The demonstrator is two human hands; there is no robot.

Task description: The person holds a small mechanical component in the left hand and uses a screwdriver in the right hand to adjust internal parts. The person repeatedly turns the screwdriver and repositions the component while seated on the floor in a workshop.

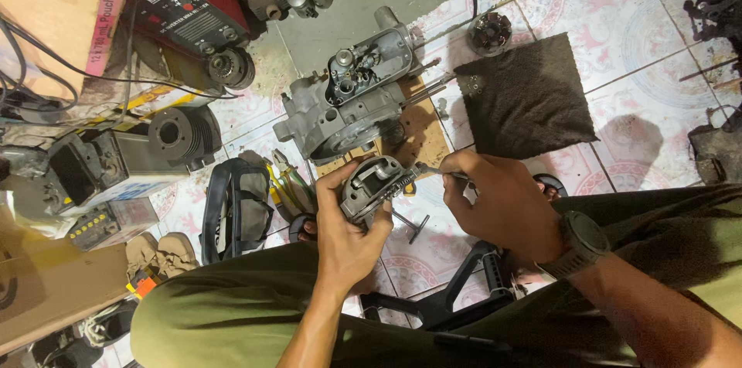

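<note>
Head view: left hand (349, 238) cups a heavy, rigid metal engine part (371, 185) from beneath; right hand (498, 202) pinches a thin tool (433, 172) against it.

- The engine part (369, 186) is shiny grey.
- The mat (525, 97) is dark grey.
- The floor tiles (618, 35) are white with pink swirls.
- The trousers (232, 314) are olive green.
- The welding machine (189, 5) is red and black.

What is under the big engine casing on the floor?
The engine casing rests on a brown board, which shows along the casing's right and lower edges and lies on the patterned floor tiles. The rest of the board is hidden beneath the casing.
</note>
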